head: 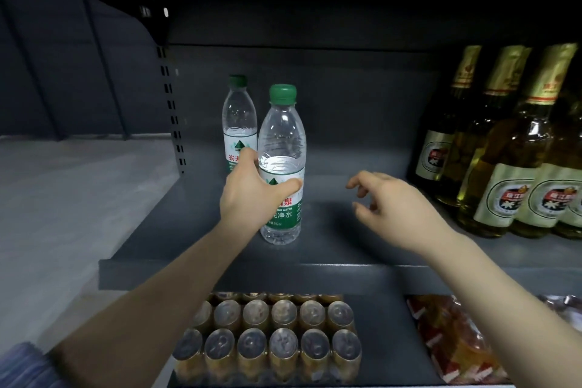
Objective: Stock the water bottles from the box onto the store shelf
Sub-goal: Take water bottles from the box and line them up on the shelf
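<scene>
Right now the left hand (252,195) grips the front water bottle (281,164) at its label, thumb across the front and fingers (248,156) curled round the far side; the bottle stands upright on the grey shelf (330,249). Just beyond those fingers, a second water bottle (239,123) stands upright near the shelf's back wall, close beside the first. The right hand (393,205) hovers over bare shelf, its fingers (357,181) loosely spread and bent, holding nothing. Further right of them stand amber beer bottles (510,148). Below the shelf edge, gold cans (271,343) fill the lower tier, red packets (453,340) beside them.
</scene>
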A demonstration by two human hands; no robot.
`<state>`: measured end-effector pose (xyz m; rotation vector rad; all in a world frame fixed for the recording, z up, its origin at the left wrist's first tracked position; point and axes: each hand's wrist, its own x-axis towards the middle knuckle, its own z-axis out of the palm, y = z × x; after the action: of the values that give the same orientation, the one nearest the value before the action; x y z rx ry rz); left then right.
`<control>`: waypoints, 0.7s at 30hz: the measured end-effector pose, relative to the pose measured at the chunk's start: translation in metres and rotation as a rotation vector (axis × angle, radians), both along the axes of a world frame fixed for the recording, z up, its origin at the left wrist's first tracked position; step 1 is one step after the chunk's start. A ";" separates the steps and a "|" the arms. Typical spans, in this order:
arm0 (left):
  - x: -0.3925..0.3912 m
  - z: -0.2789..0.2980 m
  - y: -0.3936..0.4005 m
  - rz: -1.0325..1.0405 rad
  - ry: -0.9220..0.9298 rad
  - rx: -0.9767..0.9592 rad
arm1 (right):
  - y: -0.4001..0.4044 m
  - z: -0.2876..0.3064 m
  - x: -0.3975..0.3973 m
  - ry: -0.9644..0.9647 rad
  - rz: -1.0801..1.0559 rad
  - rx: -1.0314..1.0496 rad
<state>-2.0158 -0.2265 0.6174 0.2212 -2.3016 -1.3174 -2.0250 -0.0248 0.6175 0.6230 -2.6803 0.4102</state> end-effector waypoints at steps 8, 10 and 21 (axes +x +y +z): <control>-0.010 -0.006 -0.003 -0.028 -0.006 0.054 | -0.006 -0.007 -0.005 -0.025 -0.026 0.001; -0.011 -0.006 -0.004 -0.044 -0.013 0.051 | -0.006 -0.008 -0.006 -0.036 -0.030 0.000; -0.004 -0.012 -0.027 -0.314 -0.032 0.048 | -0.019 -0.011 -0.005 -0.051 -0.053 0.040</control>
<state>-2.0202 -0.2537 0.6053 -0.1101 -2.4043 -1.5289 -2.0299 -0.0439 0.6065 0.5588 -2.7536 0.3639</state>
